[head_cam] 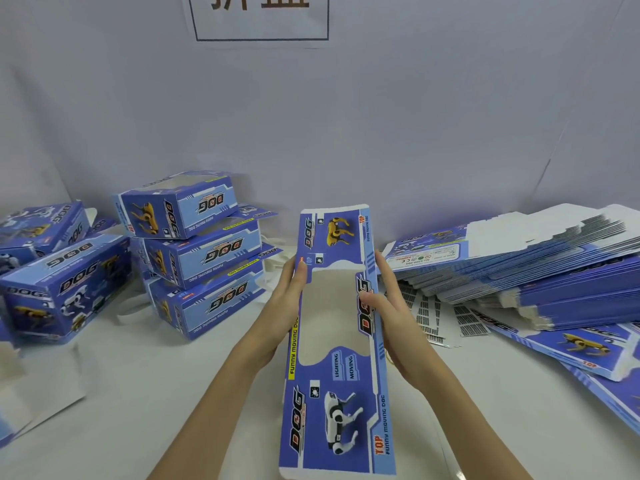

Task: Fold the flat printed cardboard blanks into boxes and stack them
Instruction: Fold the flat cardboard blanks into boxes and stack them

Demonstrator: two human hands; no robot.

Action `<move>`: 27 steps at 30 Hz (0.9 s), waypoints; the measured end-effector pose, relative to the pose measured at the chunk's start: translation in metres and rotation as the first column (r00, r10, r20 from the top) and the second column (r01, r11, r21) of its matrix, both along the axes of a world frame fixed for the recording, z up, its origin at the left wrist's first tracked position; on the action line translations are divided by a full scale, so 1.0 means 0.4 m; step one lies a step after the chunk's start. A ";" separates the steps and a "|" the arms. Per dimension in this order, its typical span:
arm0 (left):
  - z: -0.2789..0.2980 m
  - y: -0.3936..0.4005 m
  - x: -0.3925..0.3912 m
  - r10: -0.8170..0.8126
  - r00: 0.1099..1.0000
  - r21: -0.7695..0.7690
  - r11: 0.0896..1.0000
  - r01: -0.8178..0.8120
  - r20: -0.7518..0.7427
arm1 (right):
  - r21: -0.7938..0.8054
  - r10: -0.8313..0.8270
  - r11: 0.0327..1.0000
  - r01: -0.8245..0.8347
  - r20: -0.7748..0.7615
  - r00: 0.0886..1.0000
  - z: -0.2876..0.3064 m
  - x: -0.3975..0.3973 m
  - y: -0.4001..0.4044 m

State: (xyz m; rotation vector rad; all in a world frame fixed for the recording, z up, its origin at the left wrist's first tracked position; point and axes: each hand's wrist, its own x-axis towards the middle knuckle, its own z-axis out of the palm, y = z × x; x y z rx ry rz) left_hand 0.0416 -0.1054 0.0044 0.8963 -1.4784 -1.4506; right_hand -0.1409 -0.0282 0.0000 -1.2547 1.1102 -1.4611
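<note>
Hands, left hand (287,299) and right hand (388,299), pinch the long edges of the thin, light, bendy blue printed cardboard blank (332,344), right of the stack of folded blue boxes (201,258).

Just the one view here, a wide-angle head cam looking forward and down over a white-covered table (450,410), so there's no second angle sharing anything. It sits close above the person's forearms, which come in from the bottom edge. It faces a pale backdrop wall (415,116) straight ahead, with a paper sign (259,22) cut off by the top edge. Edges look bowed from the lens.
</note>
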 end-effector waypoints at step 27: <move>0.045 0.039 0.006 -0.070 0.997 -0.074 0.995 0.067 -0.041 | -0.106 -0.187 0.975 0.193 0.065 0.980 0.017 -0.002 0.004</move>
